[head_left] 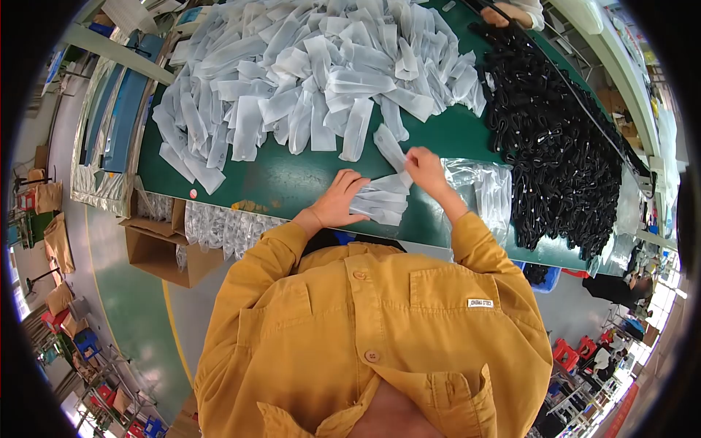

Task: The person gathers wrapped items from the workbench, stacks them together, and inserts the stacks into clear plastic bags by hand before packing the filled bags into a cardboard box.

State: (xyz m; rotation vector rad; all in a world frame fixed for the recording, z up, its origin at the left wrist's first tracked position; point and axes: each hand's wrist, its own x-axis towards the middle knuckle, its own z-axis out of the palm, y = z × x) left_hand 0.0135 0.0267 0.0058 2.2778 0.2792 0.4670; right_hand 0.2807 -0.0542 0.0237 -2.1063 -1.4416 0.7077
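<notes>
My left hand (339, 198) curls around the left end of a small stack of frosted plastic bags (383, 201) near the table's front edge. Thumb and fingers lie on opposite sides of that stack. Just to its right, my right hand (427, 171) has its fingers pinched on a single frosted bag (390, 148), which stretches up and left from the fingertips. Beyond both hands spreads a large loose pile of similar long, pale bags (292, 80). Whatever is inside the bags is too faint to make out.
Clear plastic bags (482, 193) lie right of my hands. A heap of black cables or straps (555, 146) covers the green table's (248, 182) right side. Another person's hand (504, 14) is at the far right. An opened cardboard box (164, 255) stands below the left edge.
</notes>
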